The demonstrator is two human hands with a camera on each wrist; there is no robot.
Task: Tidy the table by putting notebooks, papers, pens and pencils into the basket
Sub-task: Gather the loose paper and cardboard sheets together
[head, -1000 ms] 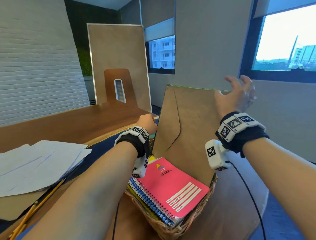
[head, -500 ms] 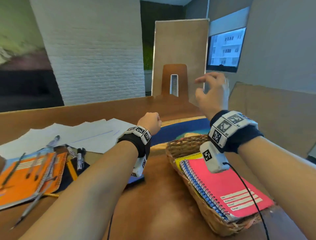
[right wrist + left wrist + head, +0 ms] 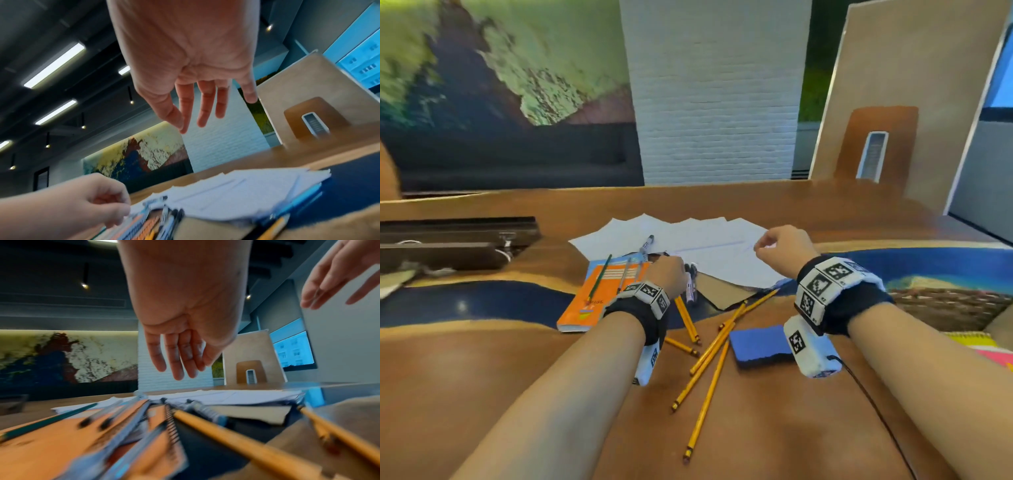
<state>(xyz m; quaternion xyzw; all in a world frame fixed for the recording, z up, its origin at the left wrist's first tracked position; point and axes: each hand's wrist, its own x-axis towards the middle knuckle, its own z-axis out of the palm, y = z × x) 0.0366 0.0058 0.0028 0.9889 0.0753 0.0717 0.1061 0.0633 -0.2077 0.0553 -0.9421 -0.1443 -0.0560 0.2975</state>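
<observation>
In the head view, both forearms are stretched forward from the lower edge of the frame over the brown table. The left hand is held at centre, above the right edge of the orange notebook and beside the dark pens; its fingers are hidden behind the knuckles here. The right hand is held right of centre above the fanned white papers, fingers bent downward, nothing gripped. Yellow pencils are scattered at centre bottom, with a blue eraser just right of them. The basket is cut off by the right edge, a pink notebook showing in it. Bare tabletop is left at lower left and lower centre.

In the left wrist view, the left hand hangs from the top centre, fingers extended and relaxed, empty, clear of the blurred orange notebook and a pencil below. The right hand is seen at upper right, fingers loose.

In the right wrist view, the right hand hangs from the top centre with fingers spread and straight, empty, well above the papers at lower right. The left hand is seen at lower left, loosely curled above the notebook's edge; whether it touches anything cannot be told.
</observation>
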